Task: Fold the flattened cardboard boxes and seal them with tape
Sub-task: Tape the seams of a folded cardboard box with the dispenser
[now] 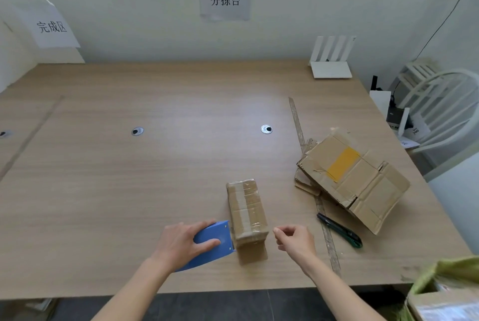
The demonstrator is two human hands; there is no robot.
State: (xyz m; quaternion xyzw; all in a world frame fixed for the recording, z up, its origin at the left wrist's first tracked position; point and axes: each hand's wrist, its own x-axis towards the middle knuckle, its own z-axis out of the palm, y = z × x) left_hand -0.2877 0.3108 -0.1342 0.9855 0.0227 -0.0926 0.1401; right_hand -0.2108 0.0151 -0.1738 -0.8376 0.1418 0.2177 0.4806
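Where the wood-grain table [129, 191] meets its near edge, a small folded cardboard box [247, 210] stands closed, its contents hidden; clear glossy tape runs along its top and wraps its near end. Its long axis runs from the person towards the far wall, tilted slightly to the left at the far end. The left hand [185, 241] grips a blue tape dispenser [213, 240], fingers curled over its smooth body, the dispenser's front touching the box's near left corner. The right hand [294, 239] hovers just beside the box's near right corner, fingertips pinched together; whether they hold tape cannot be told. To the right lies a stack of flattened cardboard boxes [355, 180], creased and torn, bearing a yellow patch. A dark utility knife [340, 230] lies near it.
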